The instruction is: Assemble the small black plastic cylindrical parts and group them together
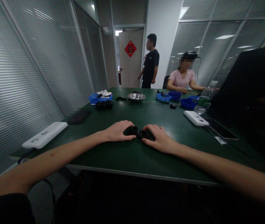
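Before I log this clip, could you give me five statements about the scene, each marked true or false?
1. The left hand and right hand are both on the black parts. True.
2. The bottle stands left of the metal bowl. False: the bottle is to the right of the metal bowl.
3. The seated person wears a pink top. True.
4. The red sign on the door is round. False: the red sign is diamond-shaped.
5. White things sit in the leftmost blue basket. True.
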The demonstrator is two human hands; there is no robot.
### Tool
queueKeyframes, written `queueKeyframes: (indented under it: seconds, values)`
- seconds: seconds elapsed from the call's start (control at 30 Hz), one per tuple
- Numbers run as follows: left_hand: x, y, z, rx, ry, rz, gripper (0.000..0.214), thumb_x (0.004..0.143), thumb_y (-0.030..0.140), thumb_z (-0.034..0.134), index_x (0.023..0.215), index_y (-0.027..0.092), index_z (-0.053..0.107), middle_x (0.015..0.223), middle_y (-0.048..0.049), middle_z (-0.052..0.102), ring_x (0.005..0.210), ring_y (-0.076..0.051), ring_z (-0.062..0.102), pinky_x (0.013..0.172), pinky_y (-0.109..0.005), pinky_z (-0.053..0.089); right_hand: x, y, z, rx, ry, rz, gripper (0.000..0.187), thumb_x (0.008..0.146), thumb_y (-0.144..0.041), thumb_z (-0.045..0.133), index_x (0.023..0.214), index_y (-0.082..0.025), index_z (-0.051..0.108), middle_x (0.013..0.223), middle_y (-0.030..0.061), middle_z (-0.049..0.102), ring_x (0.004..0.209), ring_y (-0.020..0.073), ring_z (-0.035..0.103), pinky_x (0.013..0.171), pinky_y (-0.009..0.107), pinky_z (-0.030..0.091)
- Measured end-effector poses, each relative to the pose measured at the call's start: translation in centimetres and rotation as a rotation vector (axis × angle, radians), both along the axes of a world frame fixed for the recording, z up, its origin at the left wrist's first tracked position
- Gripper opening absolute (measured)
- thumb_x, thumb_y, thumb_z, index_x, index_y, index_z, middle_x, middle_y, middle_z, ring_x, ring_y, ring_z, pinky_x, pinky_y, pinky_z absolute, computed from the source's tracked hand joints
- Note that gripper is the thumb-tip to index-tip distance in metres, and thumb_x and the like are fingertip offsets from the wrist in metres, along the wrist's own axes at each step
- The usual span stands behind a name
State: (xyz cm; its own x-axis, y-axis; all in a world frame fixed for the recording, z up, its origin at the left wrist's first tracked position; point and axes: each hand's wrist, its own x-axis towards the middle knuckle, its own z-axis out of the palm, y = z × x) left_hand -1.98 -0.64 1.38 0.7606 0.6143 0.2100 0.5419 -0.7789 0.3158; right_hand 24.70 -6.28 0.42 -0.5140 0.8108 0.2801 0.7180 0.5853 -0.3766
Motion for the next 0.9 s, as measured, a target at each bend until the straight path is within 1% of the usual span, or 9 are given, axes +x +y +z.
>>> queueKeyframes:
  seconds: [0.27, 0.4, 0.5, 0.6, 0.67, 0.73, 0.8, 0.9]
  values:
    - [0.0, 0.1, -0.2, 0.021, -0.009, -0.023, 0.049, 0.093, 0.058, 0.061, 0.121, 0.019, 0.061, 0.117, -0.0106, 0.066, 0.104, -0.027, 0.062, 0.092, -0.041, 0.049, 0.1, 0.3, -0.2, -0.007, 0.025, 0.003, 0.031, 0.093, -0.041, 0.065, 0.119, -0.024, 0.058, 0.123, 0.0085, 0.068, 0.115, 0.0301, 0.061, 0.098, 0.052, 0.043]
    - [0.0, 0.3, -0.5, 0.014, -0.039, -0.032, 0.049, 0.092, 0.059, 0.063, 0.121, 0.020, 0.062, 0.118, -0.0103, 0.066, 0.106, -0.028, 0.062, 0.093, -0.042, 0.048, 0.1, 0.4, -0.2, -0.003, 0.083, -0.003, 0.033, 0.091, -0.034, 0.068, 0.121, -0.022, 0.060, 0.120, 0.0089, 0.069, 0.111, 0.0279, 0.063, 0.097, 0.049, 0.048]
    - [0.1, 0.2, -0.5, -0.013, -0.062, -0.053, 0.047, 0.092, 0.059, 0.063, 0.120, 0.021, 0.064, 0.119, -0.0095, 0.067, 0.108, -0.028, 0.062, 0.095, -0.042, 0.047, 0.2, 0.5, -0.2, 0.023, 0.145, -0.004, 0.037, 0.091, -0.029, 0.067, 0.127, -0.022, 0.061, 0.122, 0.0092, 0.069, 0.112, 0.0270, 0.064, 0.098, 0.047, 0.050]
    - [0.2, 0.0, -0.3, -0.044, -0.087, -0.079, 0.045, 0.093, 0.058, 0.064, 0.119, 0.021, 0.065, 0.120, -0.0083, 0.068, 0.109, -0.027, 0.061, 0.098, -0.041, 0.046, 0.2, 0.6, -0.1, 0.068, 0.171, 0.042, 0.044, 0.094, -0.029, 0.064, 0.138, -0.025, 0.058, 0.127, 0.0091, 0.065, 0.114, 0.0270, 0.064, 0.099, 0.047, 0.052]
    - [0.2, 0.0, -0.1, -0.068, -0.103, -0.091, 0.044, 0.092, 0.057, 0.065, 0.119, 0.022, 0.066, 0.121, -0.0077, 0.068, 0.111, -0.027, 0.061, 0.099, -0.041, 0.045, 0.1, 0.6, 0.1, 0.082, 0.174, 0.086, 0.051, 0.096, -0.030, 0.062, 0.146, -0.028, 0.053, 0.129, 0.0092, 0.062, 0.114, 0.0266, 0.063, 0.098, 0.046, 0.053]
    - [0.2, 0.0, -0.1, -0.092, -0.118, -0.107, 0.043, 0.092, 0.055, 0.066, 0.119, 0.022, 0.067, 0.124, -0.0076, 0.067, 0.114, -0.027, 0.060, 0.100, -0.041, 0.044, -0.1, 0.5, 0.5, 0.076, 0.183, 0.122, 0.054, 0.097, -0.032, 0.061, 0.150, -0.028, 0.048, 0.131, 0.0095, 0.060, 0.112, 0.0264, 0.064, 0.097, 0.046, 0.055]
    - [0.2, 0.1, -0.2, -0.114, -0.136, -0.133, 0.041, 0.093, 0.054, 0.067, 0.119, 0.023, 0.069, 0.126, -0.0071, 0.067, 0.117, -0.027, 0.059, 0.101, -0.041, 0.043, -0.5, 0.5, 1.1, 0.056, 0.204, 0.162, 0.051, 0.098, -0.034, 0.060, 0.147, -0.027, 0.050, 0.132, 0.0098, 0.061, 0.111, 0.0265, 0.064, 0.096, 0.046, 0.056]
    - [0.1, 0.3, -0.3, -0.143, -0.156, -0.163, 0.041, 0.092, 0.053, 0.068, 0.122, 0.025, 0.069, 0.125, -0.0060, 0.067, 0.117, -0.026, 0.060, 0.101, -0.039, 0.043, -1.1, 0.5, 1.8, 0.034, 0.200, 0.246, 0.037, 0.101, -0.033, 0.056, 0.138, -0.028, 0.058, 0.133, 0.0097, 0.060, 0.115, 0.0271, 0.063, 0.099, 0.048, 0.055]
